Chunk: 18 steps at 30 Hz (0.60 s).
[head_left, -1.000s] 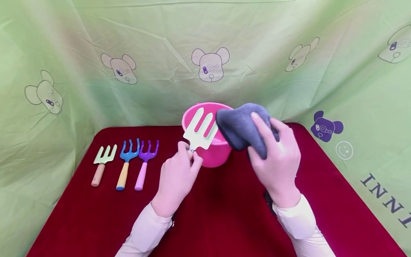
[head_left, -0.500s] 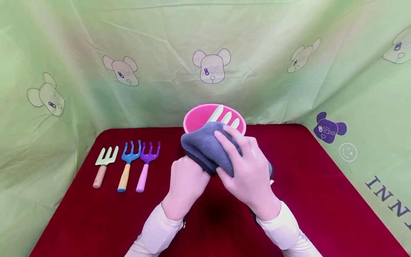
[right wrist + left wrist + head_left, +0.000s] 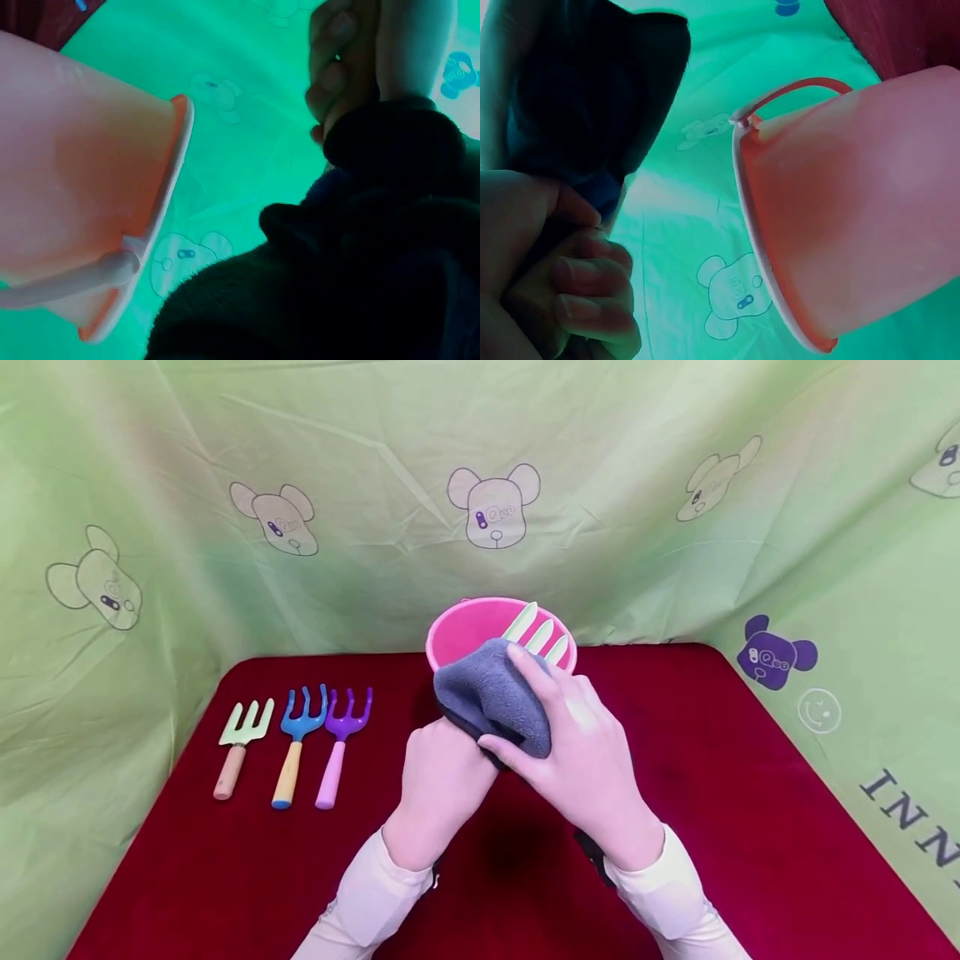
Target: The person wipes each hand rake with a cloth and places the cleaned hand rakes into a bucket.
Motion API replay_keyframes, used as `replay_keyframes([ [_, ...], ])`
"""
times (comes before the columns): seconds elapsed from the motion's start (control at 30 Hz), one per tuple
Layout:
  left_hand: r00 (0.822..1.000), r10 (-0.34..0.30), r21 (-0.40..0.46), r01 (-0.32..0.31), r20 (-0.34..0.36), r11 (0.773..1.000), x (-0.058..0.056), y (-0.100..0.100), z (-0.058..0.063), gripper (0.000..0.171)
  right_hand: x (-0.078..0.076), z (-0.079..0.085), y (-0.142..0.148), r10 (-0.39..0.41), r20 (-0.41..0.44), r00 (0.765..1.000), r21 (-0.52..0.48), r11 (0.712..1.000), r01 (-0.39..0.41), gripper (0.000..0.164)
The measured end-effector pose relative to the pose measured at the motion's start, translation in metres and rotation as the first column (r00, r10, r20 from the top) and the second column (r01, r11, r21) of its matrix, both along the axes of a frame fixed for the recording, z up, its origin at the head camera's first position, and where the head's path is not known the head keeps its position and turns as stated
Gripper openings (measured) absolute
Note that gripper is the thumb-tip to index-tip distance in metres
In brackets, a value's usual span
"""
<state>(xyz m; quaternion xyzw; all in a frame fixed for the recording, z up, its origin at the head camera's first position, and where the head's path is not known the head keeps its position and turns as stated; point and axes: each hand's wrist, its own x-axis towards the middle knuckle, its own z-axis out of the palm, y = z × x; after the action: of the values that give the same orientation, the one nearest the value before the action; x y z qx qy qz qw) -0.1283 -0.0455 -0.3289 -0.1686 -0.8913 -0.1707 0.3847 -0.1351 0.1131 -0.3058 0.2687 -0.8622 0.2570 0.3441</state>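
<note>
My left hand (image 3: 444,781) grips the handle (image 3: 363,67) of a hand fork whose pale green tines (image 3: 541,637) point up and away, over a pink bucket (image 3: 432,652). A folded grey cloth (image 3: 491,685) covers the fork's lower head and neck. My right hand (image 3: 588,752) holds this cloth against the fork, fingers spread over its top and thumb on the near side. In the left wrist view, the left fingers are curled beneath the dark cloth (image 3: 592,90). The bucket (image 3: 870,202) stands just beyond both hands.
On the left of the dark red table (image 3: 187,860) lie three more hand forks: a pale green one (image 3: 246,724), a blue one (image 3: 303,725) and a purple one (image 3: 347,725). A green printed curtain (image 3: 375,527) surrounds the table's back and sides.
The right hand has brought the cloth left onto the fork, which was bare. The fork has turned, its tines now leaning right. Over the last half second the cloth has shifted slightly.
</note>
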Motion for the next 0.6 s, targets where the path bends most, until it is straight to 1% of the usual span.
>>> replay_keyframes([
  [0.07,0.999,0.006,0.024,-0.007,0.034,1.000,0.000,0.001,0.001,0.028,-0.002,-0.001,0.000,0.025,0.008,1.000,-0.035,0.999,-0.024,0.071],
  [0.2,0.997,0.004,0.088,-0.012,0.080,0.996,-0.001,0.003,0.000,0.031,-0.006,-0.006,-0.002,0.042,-0.041,0.998,-0.074,0.996,-0.045,0.059],
  [0.3,0.997,0.007,0.088,-0.014,0.071,0.996,-0.002,0.004,-0.001,0.033,-0.010,-0.010,-0.002,0.031,-0.103,0.994,-0.095,0.995,-0.040,0.056],
  [0.43,0.998,0.006,0.091,-0.012,0.062,0.996,-0.003,0.004,0.000,0.036,-0.014,-0.014,-0.002,0.016,-0.165,0.986,-0.093,0.995,-0.032,0.053],
  [0.6,0.998,-0.021,0.110,0.015,0.055,0.994,-0.004,0.004,-0.001,0.035,-0.017,-0.013,0.000,-0.018,-0.206,0.978,-0.077,0.997,0.002,0.051],
])
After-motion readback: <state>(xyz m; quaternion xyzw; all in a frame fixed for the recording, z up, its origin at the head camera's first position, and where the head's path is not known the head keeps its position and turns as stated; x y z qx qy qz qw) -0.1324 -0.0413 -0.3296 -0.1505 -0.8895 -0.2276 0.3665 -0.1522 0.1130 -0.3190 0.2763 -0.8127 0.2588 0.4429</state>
